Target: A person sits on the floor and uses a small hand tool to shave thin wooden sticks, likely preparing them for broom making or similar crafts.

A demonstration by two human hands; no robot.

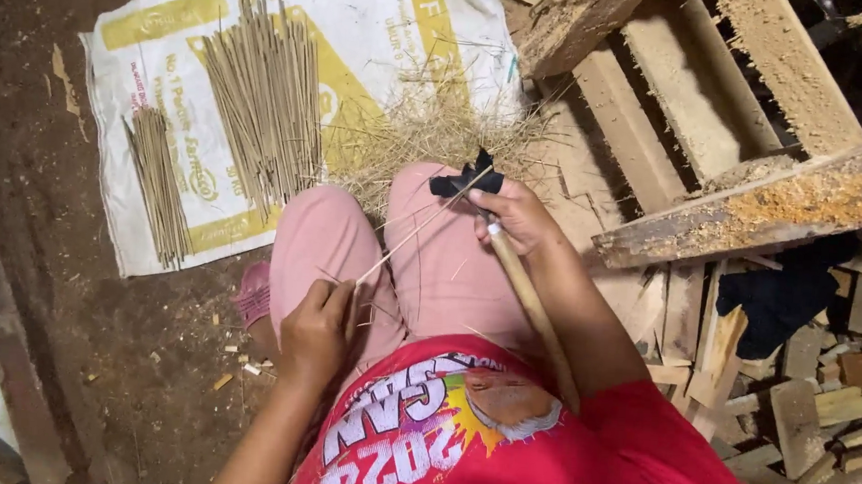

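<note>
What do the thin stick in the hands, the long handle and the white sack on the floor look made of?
Thin stick: probably split bamboo or wood, pale, matte and fibrous.
Long handle: likely bare wood, tan and smooth, no sheen.
White sack: looks like woven plastic, creased, with printed yellow panels.

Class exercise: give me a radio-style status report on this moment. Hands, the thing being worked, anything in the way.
Left hand pinching thin stick at its near end. Right hand gripping long wooden-handled tool, black cloth at top. Stick crosses pink-clad knees. Nothing obstructing.
</note>
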